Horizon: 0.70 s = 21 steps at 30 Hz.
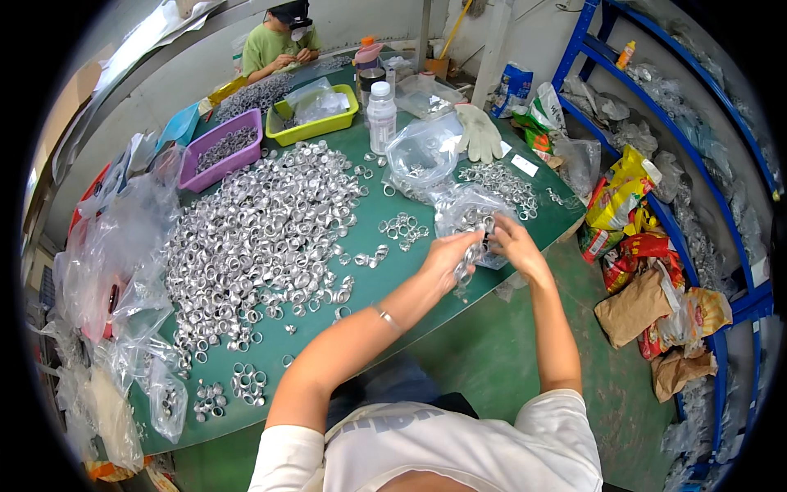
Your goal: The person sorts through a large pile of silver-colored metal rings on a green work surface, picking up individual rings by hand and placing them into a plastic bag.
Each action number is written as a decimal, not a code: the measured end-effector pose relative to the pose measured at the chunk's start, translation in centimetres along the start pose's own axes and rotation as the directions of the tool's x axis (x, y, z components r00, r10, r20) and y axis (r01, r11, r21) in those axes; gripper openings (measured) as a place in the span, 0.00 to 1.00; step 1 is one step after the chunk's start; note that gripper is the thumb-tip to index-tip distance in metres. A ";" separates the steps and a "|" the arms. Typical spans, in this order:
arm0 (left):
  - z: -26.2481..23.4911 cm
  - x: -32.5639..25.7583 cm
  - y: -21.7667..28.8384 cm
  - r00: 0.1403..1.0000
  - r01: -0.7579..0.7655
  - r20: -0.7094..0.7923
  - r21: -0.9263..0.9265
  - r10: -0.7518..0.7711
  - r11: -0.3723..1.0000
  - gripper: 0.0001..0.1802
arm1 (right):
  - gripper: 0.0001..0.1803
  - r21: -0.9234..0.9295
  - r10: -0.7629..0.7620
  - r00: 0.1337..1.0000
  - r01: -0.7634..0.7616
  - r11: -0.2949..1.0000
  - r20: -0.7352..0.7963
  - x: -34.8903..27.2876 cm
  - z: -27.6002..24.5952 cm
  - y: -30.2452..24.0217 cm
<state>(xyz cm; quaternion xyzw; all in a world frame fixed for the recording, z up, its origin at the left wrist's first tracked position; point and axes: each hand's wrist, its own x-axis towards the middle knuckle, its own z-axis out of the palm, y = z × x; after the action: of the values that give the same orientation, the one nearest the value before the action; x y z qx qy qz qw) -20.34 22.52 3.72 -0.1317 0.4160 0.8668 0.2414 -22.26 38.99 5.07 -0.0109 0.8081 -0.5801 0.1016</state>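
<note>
My left hand is closed around a cluster of silver metal rings, some of which hang below its fingers. My right hand is close beside it, with fingers bent in toward the same rings; what its fingertips pinch is too small to make out. Both hands are over a clear plastic bag with more rings in its mouth, near the table's right edge. Left of the hands lies a small group of rings. A large heap of silver rings covers the middle of the green table.
Behind the heap stand a purple basket, a yellow-green basket and a white bottle. A glove lies at the far right. Plastic bags crowd the left edge. Blue shelving stands right. Another person sits across.
</note>
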 end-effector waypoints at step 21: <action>-0.9 1.2 -2.4 0.585 -0.376 0.617 0.782 0.527 -0.498 0.24 | 0.16 -0.541 -0.630 0.731 0.429 0.724 -0.262 -4.0 3.5 3.3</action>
<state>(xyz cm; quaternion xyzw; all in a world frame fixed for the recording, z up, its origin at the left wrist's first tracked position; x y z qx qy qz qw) -20.06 23.48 1.02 0.2563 0.9187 0.2276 -0.1964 -17.35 37.37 1.47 -0.1427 0.8805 -0.3709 -0.2585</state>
